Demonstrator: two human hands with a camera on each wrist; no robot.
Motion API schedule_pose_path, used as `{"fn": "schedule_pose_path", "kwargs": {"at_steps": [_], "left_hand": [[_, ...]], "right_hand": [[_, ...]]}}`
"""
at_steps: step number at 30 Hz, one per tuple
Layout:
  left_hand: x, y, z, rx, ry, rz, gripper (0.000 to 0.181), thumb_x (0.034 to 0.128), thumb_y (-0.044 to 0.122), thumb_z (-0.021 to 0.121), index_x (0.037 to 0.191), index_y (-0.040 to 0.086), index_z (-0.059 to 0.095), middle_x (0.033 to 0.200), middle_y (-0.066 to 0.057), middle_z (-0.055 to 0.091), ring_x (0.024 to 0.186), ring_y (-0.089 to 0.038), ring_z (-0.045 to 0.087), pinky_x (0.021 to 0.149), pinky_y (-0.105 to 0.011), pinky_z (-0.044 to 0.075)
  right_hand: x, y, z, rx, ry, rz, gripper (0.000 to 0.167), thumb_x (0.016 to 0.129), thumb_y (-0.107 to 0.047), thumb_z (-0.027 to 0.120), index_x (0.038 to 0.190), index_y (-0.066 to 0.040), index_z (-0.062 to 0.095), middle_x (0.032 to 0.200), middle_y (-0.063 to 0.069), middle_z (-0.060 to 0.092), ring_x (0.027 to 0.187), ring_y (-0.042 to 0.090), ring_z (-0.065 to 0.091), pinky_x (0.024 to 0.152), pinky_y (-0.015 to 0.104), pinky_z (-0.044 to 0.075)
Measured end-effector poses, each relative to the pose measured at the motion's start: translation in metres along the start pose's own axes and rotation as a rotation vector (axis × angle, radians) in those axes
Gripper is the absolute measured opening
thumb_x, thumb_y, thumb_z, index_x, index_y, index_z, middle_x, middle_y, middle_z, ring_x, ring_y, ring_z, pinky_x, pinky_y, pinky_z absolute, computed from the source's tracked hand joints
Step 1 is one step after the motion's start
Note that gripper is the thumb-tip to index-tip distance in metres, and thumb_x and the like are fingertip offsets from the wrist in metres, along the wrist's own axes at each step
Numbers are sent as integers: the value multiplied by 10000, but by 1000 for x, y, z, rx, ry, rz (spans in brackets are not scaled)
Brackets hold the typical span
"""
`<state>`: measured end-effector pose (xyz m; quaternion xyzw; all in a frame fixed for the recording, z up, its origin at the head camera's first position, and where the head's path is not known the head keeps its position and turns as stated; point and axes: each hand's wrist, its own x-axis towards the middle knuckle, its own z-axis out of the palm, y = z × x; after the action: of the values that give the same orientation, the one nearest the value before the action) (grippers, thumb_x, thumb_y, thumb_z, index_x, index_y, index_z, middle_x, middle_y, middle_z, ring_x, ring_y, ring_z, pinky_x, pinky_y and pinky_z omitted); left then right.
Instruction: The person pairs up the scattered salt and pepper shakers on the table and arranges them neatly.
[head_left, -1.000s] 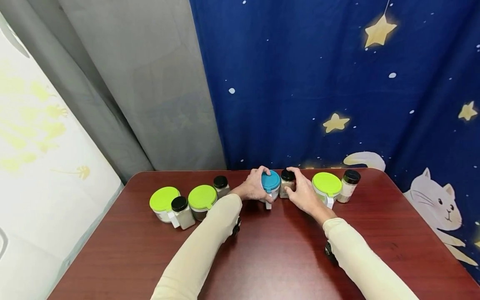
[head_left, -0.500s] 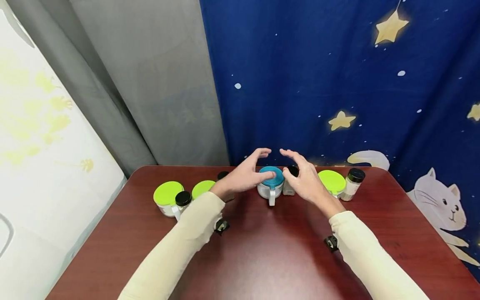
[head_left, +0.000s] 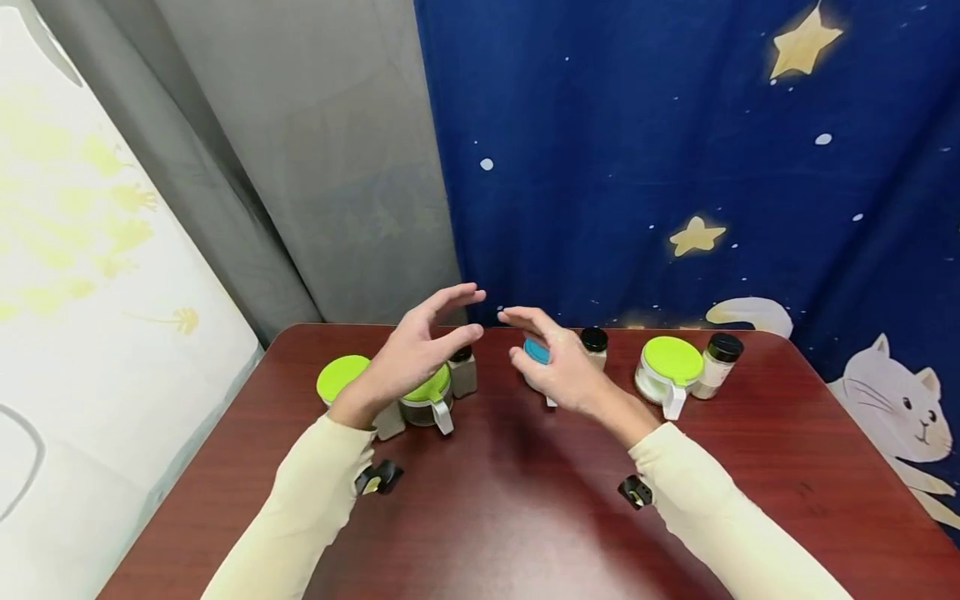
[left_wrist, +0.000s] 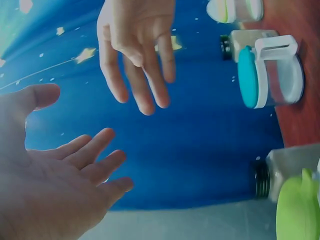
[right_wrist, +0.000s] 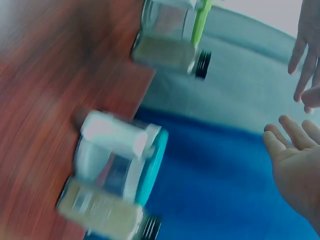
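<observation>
My left hand (head_left: 408,354) hovers above the left group of jars, fingers extended and holding nothing. Beneath it are a green-lidded jar with a white handle (head_left: 442,415), partly hidden, and a black-capped spice bottle (head_left: 465,379) beside it. My right hand (head_left: 558,358) is in the air too, fingers extended, in front of the blue-lidded jar (head_left: 536,351). In the left wrist view that jar stands upright with its handle, apart from both hands. Next to it is another black-capped spice bottle (head_left: 594,340). The two palms roughly face each other.
Farther left, another green-lidded jar (head_left: 341,375) and a spice bottle (head_left: 390,423) are partly behind the left hand. On the right stand a green-lidded jar (head_left: 673,360) and a black-capped shaker (head_left: 723,348). Curtains hang behind the red-brown table (head_left: 510,533).
Both hands have let go of the blue-lidded jar and the spice bottle beside it. They rose, then shifted left; the left hand went over the left jars. The blue-lidded jar's handle swung toward the front.
</observation>
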<state>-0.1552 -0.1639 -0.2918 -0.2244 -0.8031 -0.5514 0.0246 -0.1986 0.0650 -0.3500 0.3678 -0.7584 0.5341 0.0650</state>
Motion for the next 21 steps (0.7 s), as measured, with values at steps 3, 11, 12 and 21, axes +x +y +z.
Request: {"fn": "schedule_pose_path", "kwargs": {"at_steps": [3, 11, 12, 21], "left_hand": [[-16, 0, -10, -30, 37, 10, 533, 1032, 172, 622, 1529, 125, 433, 1486, 3, 506, 1266, -188, 533, 967, -374, 479], [-74, -36, -49, 60, 180, -14, 471, 1032, 165, 626, 1490, 152, 520, 1479, -10, 523, 1376, -155, 442, 1070, -247, 365], [-80, -46, -57, 82, 194, -25, 476, 1028, 159, 630, 1492, 145, 519, 1494, -21, 506, 1389, -170, 425, 1082, -243, 344], [-117, -132, -118, 228, 86, -293, 960, 867, 219, 831, 1622, 244, 239, 1670, -92, 103, 1511, -349, 47, 1078, -734, 144]], "right_hand": [[4, -5, 17, 57, -36, -24, 524, 953, 29, 624, 1449, -62, 482, 1428, 105, 565, 1343, 190, 496, 1110, 390, 367], [17, -20, 57, 176, -83, -1, 471, 980, -19, 593, 1439, -86, 517, 1413, 31, 580, 1330, 140, 507, 1100, 374, 380], [19, -21, 62, 164, -93, 6, 462, 979, -31, 592, 1432, -95, 534, 1412, 14, 581, 1324, 133, 511, 1094, 373, 388], [43, -15, 114, -492, -306, -95, 483, 980, -227, 641, 1456, -206, 561, 1533, -37, 459, 1409, 144, 346, 1072, 455, 294]]}}
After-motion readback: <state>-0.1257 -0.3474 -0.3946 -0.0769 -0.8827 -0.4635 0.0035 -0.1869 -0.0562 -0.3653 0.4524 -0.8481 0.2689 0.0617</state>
